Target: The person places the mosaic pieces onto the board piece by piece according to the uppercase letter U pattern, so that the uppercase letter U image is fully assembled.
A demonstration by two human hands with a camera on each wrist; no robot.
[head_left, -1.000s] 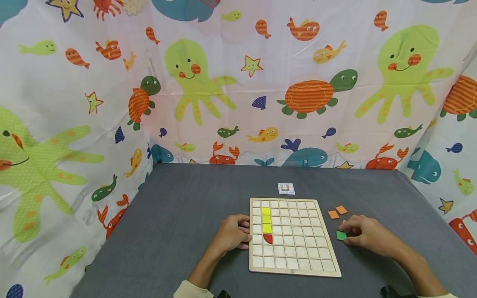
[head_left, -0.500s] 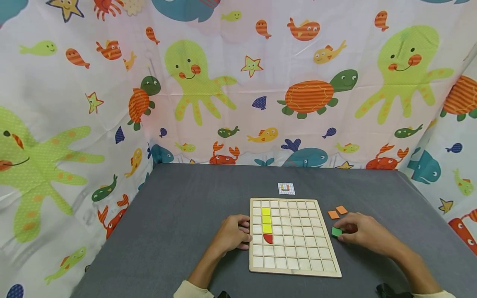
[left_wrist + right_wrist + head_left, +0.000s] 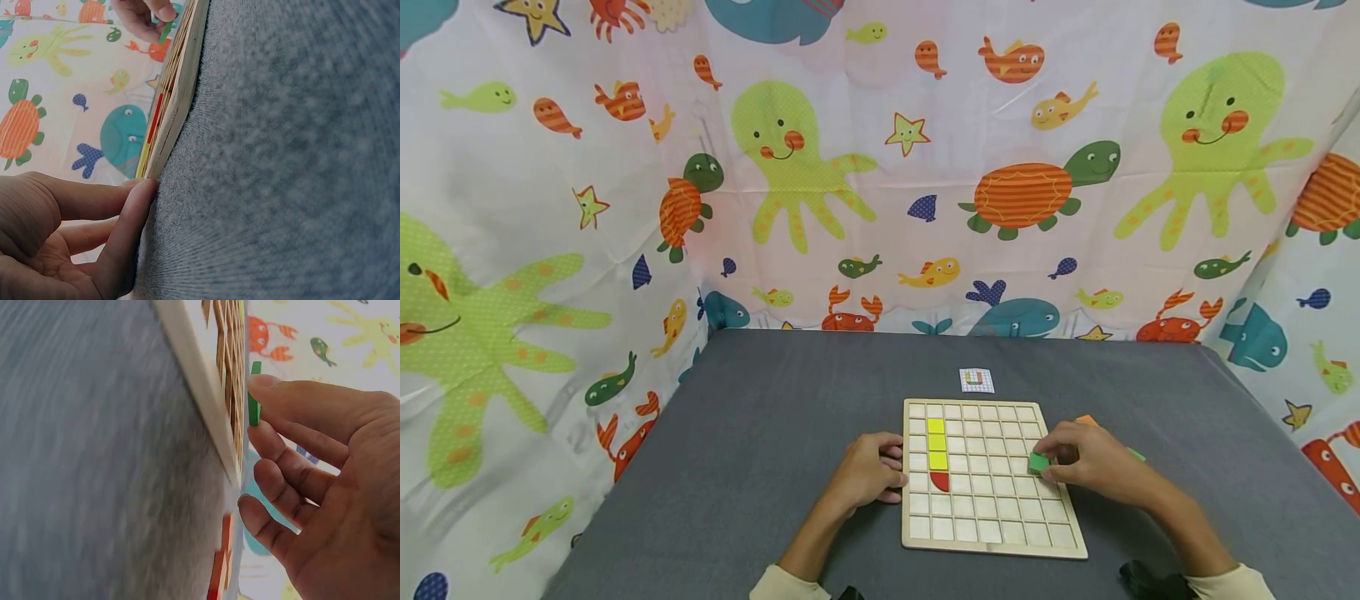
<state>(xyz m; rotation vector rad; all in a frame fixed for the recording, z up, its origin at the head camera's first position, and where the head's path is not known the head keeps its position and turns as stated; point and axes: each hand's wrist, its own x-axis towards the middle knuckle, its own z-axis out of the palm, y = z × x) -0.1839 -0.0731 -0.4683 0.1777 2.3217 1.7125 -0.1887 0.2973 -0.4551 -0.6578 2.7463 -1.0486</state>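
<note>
A wooden grid board [image 3: 1000, 531] lies on the grey table. In one of its columns stand several yellow square tiles [image 3: 937, 461], with a red quarter-round tile [image 3: 940, 481] just below them. My left hand [image 3: 867, 477] holds the board's left edge, thumb and forefinger meeting at the rim in the left wrist view. Between thumb and fingertips my right hand [image 3: 1097, 461] pinches a green square tile [image 3: 254, 403]. That tile is over the board's right-hand columns, tilted on edge in the right wrist view.
Beyond the board's far edge lies a small pattern card [image 3: 977, 381] with a coloured U shape. An orange tile [image 3: 1086, 420] and another green piece [image 3: 1137, 454] show partly behind the right hand. A sea-animal curtain [image 3: 865, 167] hangs behind the table.
My right hand has picked the green tile up from beside the board and carried it left over the board's right side. The left hand and the board have stayed put.
</note>
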